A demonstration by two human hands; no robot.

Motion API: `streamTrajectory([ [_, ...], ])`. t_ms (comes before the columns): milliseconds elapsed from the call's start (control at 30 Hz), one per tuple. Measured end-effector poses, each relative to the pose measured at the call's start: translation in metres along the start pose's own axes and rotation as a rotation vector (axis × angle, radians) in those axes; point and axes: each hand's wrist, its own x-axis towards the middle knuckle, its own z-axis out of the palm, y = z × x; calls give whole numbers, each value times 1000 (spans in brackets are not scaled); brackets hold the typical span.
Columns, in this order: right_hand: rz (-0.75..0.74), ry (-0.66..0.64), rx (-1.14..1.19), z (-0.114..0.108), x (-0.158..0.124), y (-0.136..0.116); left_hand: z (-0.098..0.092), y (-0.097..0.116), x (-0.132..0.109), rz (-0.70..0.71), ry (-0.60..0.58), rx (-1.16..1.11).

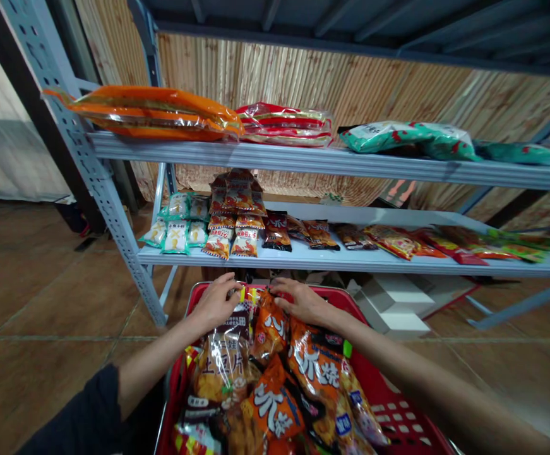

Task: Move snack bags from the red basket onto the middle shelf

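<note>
A red shopping basket (400, 414) in front of me is heaped with snack bags. My left hand (215, 303) is over its far left rim, at the top of a brown potato chip bag (225, 354). Its fingers are bent but apart, with no bag pinched in them. My right hand (300, 300) has its fingers and thumb closed at the upper end of a small orange snack bag (271, 325); the exact grip is partly hidden. Under my right forearm is a larger orange snack bag (315, 360), and another orange bag (275, 401) lies nearer me.
Beyond the basket stands a blue-grey metal shelf (293, 260). Its lower level carries teal-white packets (177, 236), stacked brown-orange packets (237, 199) and flat snack bags (319, 234). Big orange (156, 114) and green (407, 137) bags lie above. White boxes (398, 303) sit beneath.
</note>
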Motion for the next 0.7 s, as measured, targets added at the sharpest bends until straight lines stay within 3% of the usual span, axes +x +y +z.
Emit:
streamTrajectory([
  [200, -42, -8, 41, 3, -33, 2, 0, -3, -21, -37, 46, 162],
  [467, -81, 38, 23, 14, -55, -3, 18, -17, -46, 14, 30, 313],
  [700, -78, 88, 50, 22, -59, 0, 27, -21, -61, -55, 231, 341],
])
